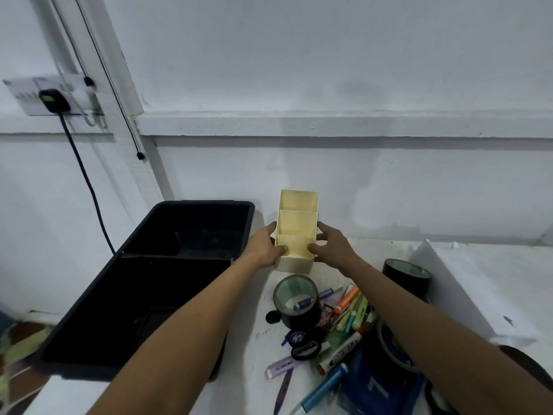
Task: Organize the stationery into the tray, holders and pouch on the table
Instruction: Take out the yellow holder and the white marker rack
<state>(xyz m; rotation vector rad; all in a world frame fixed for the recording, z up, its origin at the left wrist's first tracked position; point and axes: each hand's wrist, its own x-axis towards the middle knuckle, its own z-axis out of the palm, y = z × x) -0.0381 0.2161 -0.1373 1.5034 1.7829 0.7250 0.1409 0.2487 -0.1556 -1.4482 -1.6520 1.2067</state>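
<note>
Two bare forearms and hands, no sleeves.

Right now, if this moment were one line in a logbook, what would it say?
step: positioning holder | left hand: grips cream three-compartment holder | right hand: grips same holder | holder: empty | black tray: left of holder | pens, tape rolls: unsorted

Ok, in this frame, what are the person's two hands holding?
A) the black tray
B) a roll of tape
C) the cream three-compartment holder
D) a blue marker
C: the left hand and right hand grip opposite sides of the cream holder, beside the black tray.
</note>
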